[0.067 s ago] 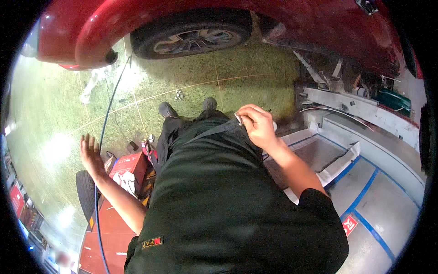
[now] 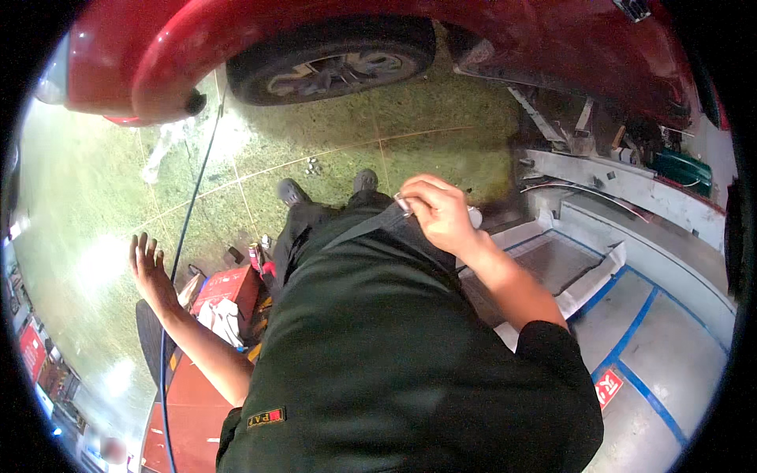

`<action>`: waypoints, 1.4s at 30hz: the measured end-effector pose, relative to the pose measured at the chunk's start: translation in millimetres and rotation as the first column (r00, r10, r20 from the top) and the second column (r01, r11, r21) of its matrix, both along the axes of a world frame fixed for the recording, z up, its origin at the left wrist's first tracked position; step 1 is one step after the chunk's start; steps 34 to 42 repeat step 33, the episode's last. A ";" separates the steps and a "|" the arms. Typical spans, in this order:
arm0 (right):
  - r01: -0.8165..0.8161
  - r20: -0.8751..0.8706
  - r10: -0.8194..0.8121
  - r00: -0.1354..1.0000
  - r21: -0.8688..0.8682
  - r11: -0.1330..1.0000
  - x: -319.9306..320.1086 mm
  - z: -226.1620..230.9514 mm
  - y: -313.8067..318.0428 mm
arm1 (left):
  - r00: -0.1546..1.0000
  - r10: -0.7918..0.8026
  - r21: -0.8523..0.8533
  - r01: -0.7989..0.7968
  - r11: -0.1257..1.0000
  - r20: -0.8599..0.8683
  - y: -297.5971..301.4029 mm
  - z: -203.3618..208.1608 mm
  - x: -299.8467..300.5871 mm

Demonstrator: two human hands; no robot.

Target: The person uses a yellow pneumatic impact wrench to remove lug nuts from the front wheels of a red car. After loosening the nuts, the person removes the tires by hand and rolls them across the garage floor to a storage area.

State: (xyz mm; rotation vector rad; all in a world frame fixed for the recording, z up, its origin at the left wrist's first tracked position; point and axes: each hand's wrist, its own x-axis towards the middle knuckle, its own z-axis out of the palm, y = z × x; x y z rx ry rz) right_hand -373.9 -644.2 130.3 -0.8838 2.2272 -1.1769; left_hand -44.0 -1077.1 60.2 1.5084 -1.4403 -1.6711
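Observation:
Out to the left, my left hand [image 2: 151,272] is held in the air with its fingers apart and nothing in it. A blue hose [image 2: 185,221] runs close beside it. In front of my waist, my right hand [image 2: 436,209] is closed in a pinch. It grips the dark grey cloth edge [image 2: 398,225] at the bottom of my black shirt [image 2: 363,323] and pulls it out to a point. A small silvery piece [image 2: 403,205] shows at these fingertips, too small to name.
A red car with a wheel [image 2: 339,71] stands ahead. On the left are a red box [image 2: 229,285], a white cloth [image 2: 221,319], a red surface [image 2: 185,410] and a black tyre [image 2: 150,339]. Small metal parts [image 2: 313,166] lie on the floor. Right is a grey surface with blue tape [image 2: 635,323].
My right hand has shifted slightly to the left with the cloth edge. My left hand has moved a little to the left. The view has shifted slightly.

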 end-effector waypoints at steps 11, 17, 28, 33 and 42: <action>-0.818 -0.202 0.793 0.574 -0.167 0.550 35.3 4.6 -150.3 | 0.719 -0.694 -0.235 0.669 0.705 -0.034 105.0 99.7 -154.9; -0.919 -0.100 0.916 0.389 0.030 0.393 21.5 21.2 -159.8 | 0.638 -0.760 -0.282 0.712 0.643 -0.122 101.8 110.0 -194.4; -0.440 0.223 0.409 0.885 0.117 0.890 -57.7 -17.0 -5.3 | 0.108 -0.994 0.092 0.990 0.110 0.029 190.4 60.3 -238.5; -0.519 0.171 0.493 0.853 0.382 0.765 -18.5 17.5 60.6 | -0.279 -0.960 -0.228 0.933 -0.277 0.025 202.1 50.2 -240.2; -0.519 0.171 0.493 0.853 0.382 0.765 -18.5 17.5 60.6 | -0.279 -0.960 -0.228 0.933 -0.277 0.025 202.1 50.2 -240.2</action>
